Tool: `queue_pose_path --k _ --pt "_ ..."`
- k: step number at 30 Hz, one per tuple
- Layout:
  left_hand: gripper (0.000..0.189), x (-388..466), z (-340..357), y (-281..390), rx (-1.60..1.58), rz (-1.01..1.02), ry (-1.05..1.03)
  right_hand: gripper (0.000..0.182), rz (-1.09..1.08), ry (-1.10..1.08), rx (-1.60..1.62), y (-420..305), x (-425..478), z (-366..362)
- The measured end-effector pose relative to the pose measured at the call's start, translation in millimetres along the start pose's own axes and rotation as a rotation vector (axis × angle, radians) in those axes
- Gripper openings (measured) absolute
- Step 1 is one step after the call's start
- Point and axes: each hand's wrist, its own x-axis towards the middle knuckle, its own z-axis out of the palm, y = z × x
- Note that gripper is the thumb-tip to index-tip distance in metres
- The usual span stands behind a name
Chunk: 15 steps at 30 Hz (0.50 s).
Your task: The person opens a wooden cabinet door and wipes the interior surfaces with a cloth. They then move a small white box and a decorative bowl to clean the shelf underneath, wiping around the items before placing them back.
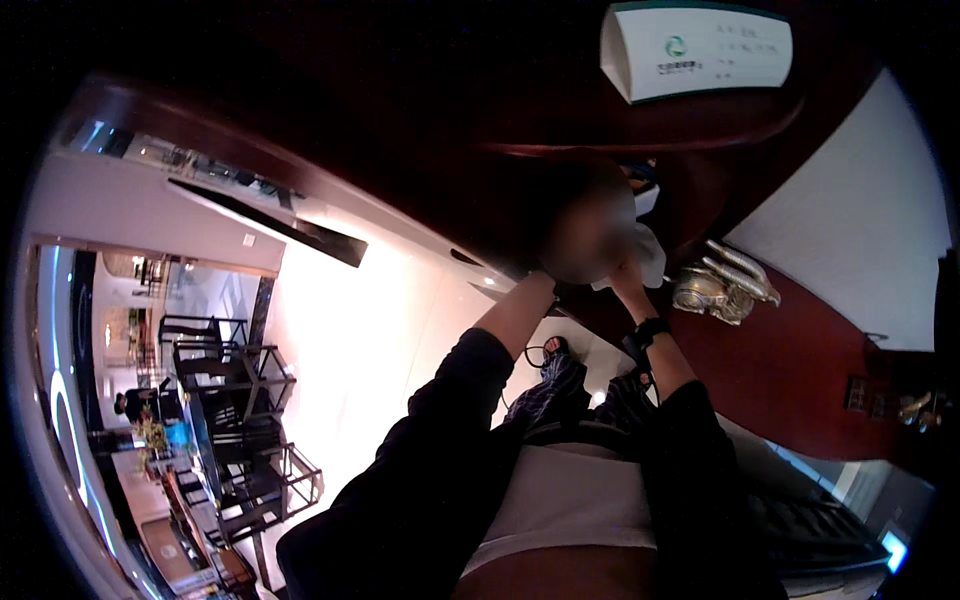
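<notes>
My right hand (626, 271), with a black band on its wrist, is at a white cloth or thin bag (649, 255). White material shows on both sides of the hand, which appears to grip it. My left hand (549, 279) reaches to the same spot from the left; a blurred patch covers its fingers, so its hold is hidden. Both hands are at the edge of a dark red wooden counter (420, 172). Just beyond them is a small white box (646, 199) with dark and orange items at its top.
A folded white card (697, 54) bearing writing stands on the counter. Right of my hands sits a gold-coloured horned animal figure (721, 289) on a reddish surface (780, 375). Dark wooden chairs (247, 375) surround a table at the left. A person (139, 401) is farther off.
</notes>
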Motion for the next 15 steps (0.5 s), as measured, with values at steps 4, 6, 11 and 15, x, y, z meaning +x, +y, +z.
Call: queue_pose_path --k 4,6,11,15 --pt "0.030 -13.9 -10.6 -9.6 0.022 -0.044 0.009 0.047 -0.007 -0.071 -0.163 -38.4 5.6 2.2" --pt "0.030 -16.4 -13.0 -11.4 0.029 -0.057 0.017 0.049 -0.009 -0.099 -0.249 -64.1 7.6 -5.1" --pt "0.032 -16.3 -10.9 -9.8 0.020 -0.060 0.010 0.052 -0.062 -0.098 -0.111 -102.7 -6.5 4.9" --pt "0.033 -18.7 -10.9 -13.6 0.036 -0.061 0.002 0.053 0.149 -0.265 -0.113 -90.5 1.2 -10.8"
